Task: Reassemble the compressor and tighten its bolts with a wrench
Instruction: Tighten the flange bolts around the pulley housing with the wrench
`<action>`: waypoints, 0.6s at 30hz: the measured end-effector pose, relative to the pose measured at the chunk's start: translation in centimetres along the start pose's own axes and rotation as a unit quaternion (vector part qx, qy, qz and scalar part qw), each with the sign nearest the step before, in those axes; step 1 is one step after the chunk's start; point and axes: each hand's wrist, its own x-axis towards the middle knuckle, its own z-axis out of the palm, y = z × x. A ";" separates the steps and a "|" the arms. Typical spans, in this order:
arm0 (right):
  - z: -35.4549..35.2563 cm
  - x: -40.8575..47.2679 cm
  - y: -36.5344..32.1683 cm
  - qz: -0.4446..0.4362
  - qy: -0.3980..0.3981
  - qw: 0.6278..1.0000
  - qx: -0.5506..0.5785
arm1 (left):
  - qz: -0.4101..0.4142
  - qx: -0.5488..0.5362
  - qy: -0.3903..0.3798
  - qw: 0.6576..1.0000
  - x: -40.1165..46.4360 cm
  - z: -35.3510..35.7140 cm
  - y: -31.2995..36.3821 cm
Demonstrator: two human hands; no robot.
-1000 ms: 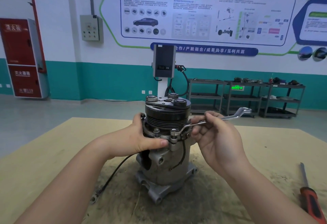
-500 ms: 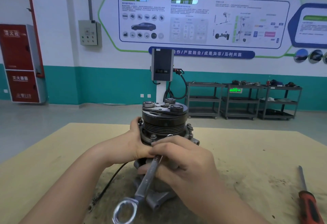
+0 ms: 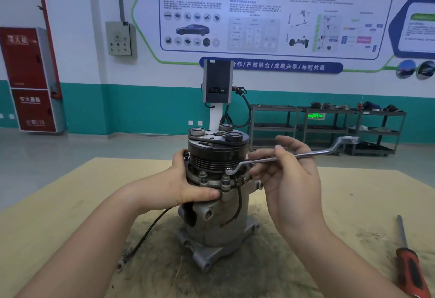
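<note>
Metal throughout, the compressor (image 3: 219,206) stands upright near the middle of the tabletop (image 3: 58,203), its mounting lugs down and its dark grooved pulley (image 3: 217,154) on top. At left, a black cable (image 3: 150,229) trails from the body across the tabletop to a small terminal. The left hand (image 3: 188,187) grips the flange just below the pulley, fingers wrapped behind and thumb pressed across the front of the casting. Centre: the ring end of an offset ring wrench (image 3: 282,157) sits on, or just over, a flange bolt (image 3: 225,179); full seating cannot be told. The right hand (image 3: 289,175) has its fingers curled round the wrench shank, close to the ring end, while the far end points away to the right. At far right, a red-handled screwdriver (image 3: 409,260) lies on the tabletop, well apart from the work.

Handling, as a judgement: the cast body is probably heavy and rigid, stable on its lugs but liable to twist under wrench load, so bracing at the flange suits it. The grooved pulley may turn and is a poor hold. A grip farther out along the shank would give more leverage for final tightening.
</note>
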 end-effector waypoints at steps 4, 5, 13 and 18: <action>-0.2 0.5 0.3 0.067 0.001 0.996 0.050 | 0.002 0.001 0.002 1.000 0.0 0.1 -0.1; -0.3 0.6 0.4 0.072 -0.001 0.996 0.053 | 0.002 0.002 0.003 1.000 0.0 0.1 -0.1; -1.4 -0.6 2.7 -0.131 -0.059 0.989 -0.041 | 0.007 0.002 0.006 1.000 0.0 0.2 0.1; -1.8 -1.6 2.8 -0.336 -0.199 0.886 -0.250 | 0.007 -0.014 0.010 1.000 -0.1 0.2 0.1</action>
